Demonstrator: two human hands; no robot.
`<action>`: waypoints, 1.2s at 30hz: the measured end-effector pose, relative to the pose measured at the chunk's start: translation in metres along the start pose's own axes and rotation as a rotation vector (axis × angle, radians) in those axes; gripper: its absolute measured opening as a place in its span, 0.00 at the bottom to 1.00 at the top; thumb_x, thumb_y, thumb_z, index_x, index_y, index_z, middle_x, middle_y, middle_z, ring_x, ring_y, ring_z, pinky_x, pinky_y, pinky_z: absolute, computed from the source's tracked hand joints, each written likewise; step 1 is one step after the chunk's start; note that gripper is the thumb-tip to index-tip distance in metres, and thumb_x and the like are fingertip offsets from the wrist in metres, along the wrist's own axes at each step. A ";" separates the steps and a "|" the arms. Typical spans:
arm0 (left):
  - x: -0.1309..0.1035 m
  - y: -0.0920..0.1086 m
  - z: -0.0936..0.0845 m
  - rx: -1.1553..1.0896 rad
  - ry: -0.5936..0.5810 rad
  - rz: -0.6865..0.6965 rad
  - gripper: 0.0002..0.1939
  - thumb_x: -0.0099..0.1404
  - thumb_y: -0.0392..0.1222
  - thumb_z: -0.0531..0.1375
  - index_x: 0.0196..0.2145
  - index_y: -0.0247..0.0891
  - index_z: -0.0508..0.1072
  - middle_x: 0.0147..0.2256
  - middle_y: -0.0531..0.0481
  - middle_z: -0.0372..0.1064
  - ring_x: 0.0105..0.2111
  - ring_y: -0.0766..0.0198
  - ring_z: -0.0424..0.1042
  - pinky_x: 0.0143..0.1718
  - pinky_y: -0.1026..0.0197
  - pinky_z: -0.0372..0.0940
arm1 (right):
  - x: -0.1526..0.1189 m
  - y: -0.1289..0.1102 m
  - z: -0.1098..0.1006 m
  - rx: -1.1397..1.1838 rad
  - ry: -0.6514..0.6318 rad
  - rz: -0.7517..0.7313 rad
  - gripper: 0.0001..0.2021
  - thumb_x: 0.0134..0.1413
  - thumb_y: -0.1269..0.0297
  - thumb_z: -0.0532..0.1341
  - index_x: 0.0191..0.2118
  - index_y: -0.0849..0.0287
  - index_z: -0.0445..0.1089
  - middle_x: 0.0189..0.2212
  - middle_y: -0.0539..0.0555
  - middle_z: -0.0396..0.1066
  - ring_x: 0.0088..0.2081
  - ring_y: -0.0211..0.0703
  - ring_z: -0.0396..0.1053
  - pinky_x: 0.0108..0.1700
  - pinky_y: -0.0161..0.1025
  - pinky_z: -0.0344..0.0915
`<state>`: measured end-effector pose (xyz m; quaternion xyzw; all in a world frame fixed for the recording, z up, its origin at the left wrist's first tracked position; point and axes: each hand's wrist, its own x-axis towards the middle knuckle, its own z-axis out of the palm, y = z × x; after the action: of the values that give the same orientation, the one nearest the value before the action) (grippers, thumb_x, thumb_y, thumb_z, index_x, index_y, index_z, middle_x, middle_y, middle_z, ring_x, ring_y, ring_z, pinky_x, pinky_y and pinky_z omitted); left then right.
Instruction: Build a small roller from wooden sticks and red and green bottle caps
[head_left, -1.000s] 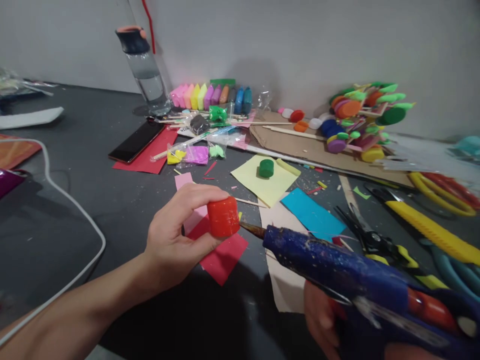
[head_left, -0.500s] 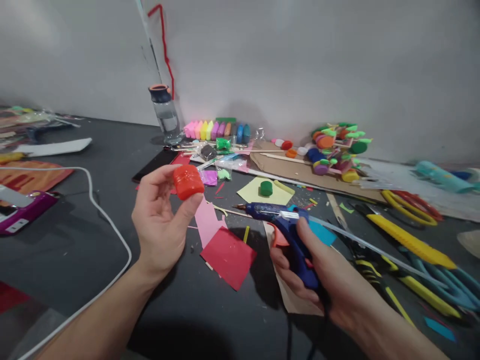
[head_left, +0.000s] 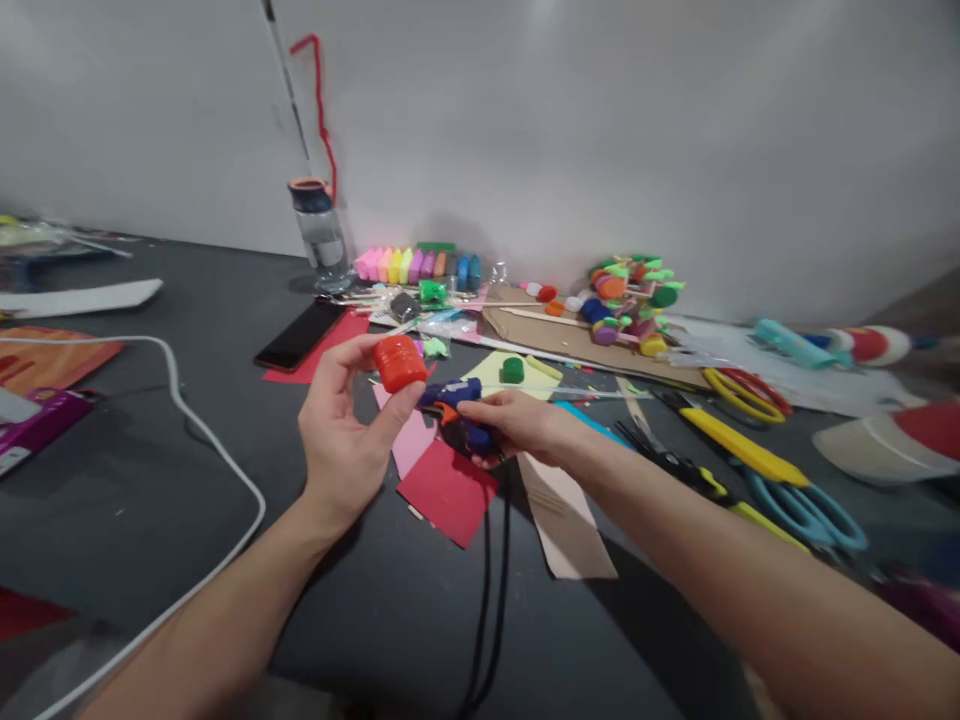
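Between thumb and fingers, my left hand (head_left: 343, 450) holds up a red bottle cap (head_left: 400, 363), ridged round its side; it may be two caps joined. My right hand (head_left: 517, 422) is wrapped round a dark blue glue gun (head_left: 457, 392) with an orange trigger, and a clear glue stick sticks out of its back. The gun's nozzle points left, close to the red cap and partly hidden behind my left thumb. Below them lie a red paper square (head_left: 448, 492) and a pink paper piece (head_left: 411, 440). A green cap (head_left: 512, 370) sits on yellow paper (head_left: 491, 375) beyond the gun.
Scissors (head_left: 810, 512), a yellow cutter (head_left: 742, 445) and pliers lie on the right. Coloured clay blocks (head_left: 420, 266), a water bottle (head_left: 321, 235) and a phone (head_left: 300, 335) stand or lie at the back. A white cable (head_left: 217, 450) crosses the left side.
My right hand has brought the glue gun left and up to the red cap. My left hand still holds the cap, slightly further right in view. The camera view has shifted a little.
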<state>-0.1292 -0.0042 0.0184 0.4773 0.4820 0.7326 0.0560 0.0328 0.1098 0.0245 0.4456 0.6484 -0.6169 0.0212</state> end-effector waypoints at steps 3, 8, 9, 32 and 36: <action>-0.010 0.001 0.003 0.053 -0.083 0.021 0.21 0.58 0.37 0.70 0.49 0.44 0.72 0.45 0.49 0.73 0.46 0.59 0.73 0.53 0.53 0.67 | -0.021 0.004 -0.016 -0.231 0.112 -0.058 0.12 0.67 0.57 0.60 0.45 0.61 0.72 0.38 0.52 0.74 0.33 0.38 0.72 0.35 0.39 0.73; -0.030 0.012 0.009 0.085 -0.361 0.000 0.20 0.59 0.34 0.69 0.48 0.43 0.72 0.45 0.48 0.73 0.47 0.57 0.72 0.52 0.53 0.67 | -0.076 0.029 -0.027 -0.646 0.282 -0.176 0.07 0.64 0.63 0.63 0.36 0.61 0.72 0.32 0.49 0.72 0.32 0.39 0.69 0.37 0.40 0.67; -0.034 0.014 0.010 0.088 -0.414 0.007 0.20 0.59 0.34 0.68 0.48 0.43 0.72 0.45 0.48 0.73 0.47 0.57 0.72 0.52 0.53 0.67 | -0.085 0.036 -0.025 -0.715 0.309 -0.189 0.06 0.63 0.65 0.63 0.34 0.61 0.73 0.31 0.50 0.72 0.32 0.40 0.68 0.37 0.39 0.65; -0.058 0.014 0.019 0.133 -0.748 -0.066 0.22 0.62 0.32 0.67 0.52 0.44 0.71 0.47 0.47 0.75 0.48 0.59 0.73 0.50 0.59 0.68 | -0.106 0.097 -0.006 -0.743 0.483 -0.542 0.13 0.70 0.60 0.53 0.34 0.56 0.69 0.29 0.53 0.73 0.28 0.42 0.68 0.30 0.38 0.62; -0.057 0.013 0.018 0.154 -0.813 -0.013 0.24 0.63 0.31 0.66 0.54 0.42 0.69 0.49 0.45 0.74 0.50 0.59 0.72 0.53 0.59 0.67 | -0.120 0.089 -0.004 -0.230 0.467 -0.452 0.13 0.65 0.51 0.59 0.34 0.51 0.74 0.29 0.50 0.75 0.27 0.41 0.70 0.26 0.35 0.63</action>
<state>-0.0805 -0.0303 -0.0068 0.7276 0.4770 0.4458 0.2103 0.1613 0.0331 0.0253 0.4148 0.7832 -0.4104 -0.2149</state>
